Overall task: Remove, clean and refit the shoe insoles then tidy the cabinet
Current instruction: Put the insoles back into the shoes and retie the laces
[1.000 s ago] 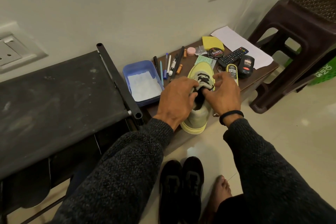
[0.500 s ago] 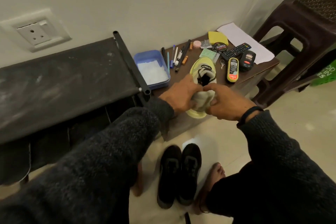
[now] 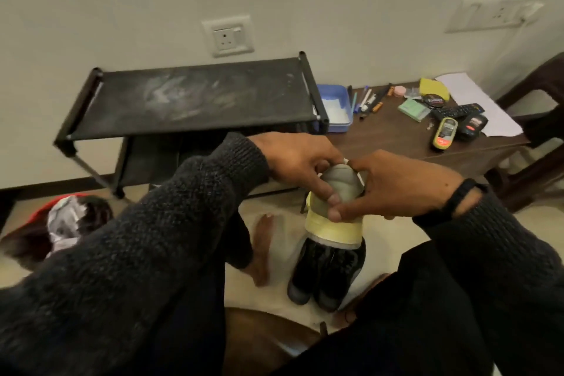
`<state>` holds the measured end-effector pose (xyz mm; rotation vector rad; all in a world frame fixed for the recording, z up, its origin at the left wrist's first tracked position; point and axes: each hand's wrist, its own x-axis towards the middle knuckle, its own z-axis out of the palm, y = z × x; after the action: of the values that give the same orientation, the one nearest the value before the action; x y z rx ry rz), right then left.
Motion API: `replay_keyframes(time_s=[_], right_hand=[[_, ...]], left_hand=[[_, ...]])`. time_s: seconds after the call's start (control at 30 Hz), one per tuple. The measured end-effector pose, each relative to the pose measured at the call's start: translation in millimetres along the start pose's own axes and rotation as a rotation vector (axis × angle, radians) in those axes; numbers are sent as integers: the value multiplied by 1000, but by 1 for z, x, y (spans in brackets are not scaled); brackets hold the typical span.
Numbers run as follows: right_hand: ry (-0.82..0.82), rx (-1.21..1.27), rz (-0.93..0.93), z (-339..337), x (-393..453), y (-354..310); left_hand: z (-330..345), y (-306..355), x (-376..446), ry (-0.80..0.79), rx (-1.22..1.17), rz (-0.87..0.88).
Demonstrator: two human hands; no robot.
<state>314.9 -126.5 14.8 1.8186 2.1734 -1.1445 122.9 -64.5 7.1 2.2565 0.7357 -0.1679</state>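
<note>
Both hands on one pale yellow-and-cream sneaker (image 3: pixel 334 223), held in the air above the floor, heel end toward the camera, well apart from the dark wooden tabletop (image 3: pixel 393 137). Left hand (image 3: pixel 297 162) gripping the shoe's left side, thumb and fingers (image 3: pixel 332 198) curled over the collar. Right hand (image 3: pixel 396 189) wrapped round the right side, thumb pressed low on the heel, a black band on the wrist. Grey lining or insole (image 3: pixel 340 177) bulging up at the opening between the two hands; cannot tell which of the two.

Step in hand, by judgement: getting the insole out of this sneaker, so early in the task. Next move likely calls for one hand to steady the heel while the other reaches fingers into the opening, pinches the insole's heel edge and peels it up and out without tearing.

Directly below the sneaker, a pair of black shoes (image 3: pixel 328 272) standing on the tiled floor, bare feet to either side. Behind, a black metal-framed shoe rack (image 3: pixel 195 101) with a dusty fabric top against the wall. Beside it on the tabletop, a blue plastic tray (image 3: pixel 334 110) with white cloth or paper inside, a row of pens, a black remote control (image 3: pixel 457 111), shoe-polish tins and sponges, a yellow pad and white paper.
</note>
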Motion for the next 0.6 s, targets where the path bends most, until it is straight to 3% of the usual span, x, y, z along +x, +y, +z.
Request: replay_keyframes(time_s=[0.2, 0.37, 0.6], right_hand=[[-219, 22, 5, 66, 72, -12], [-372, 70, 154, 140, 155, -6], [-266, -115, 296, 252, 250, 23]], left_hand=[[47, -59, -28, -51, -71, -250], [115, -154, -9, -55, -172, -447], [226, -254, 40, 22, -175, -761]])
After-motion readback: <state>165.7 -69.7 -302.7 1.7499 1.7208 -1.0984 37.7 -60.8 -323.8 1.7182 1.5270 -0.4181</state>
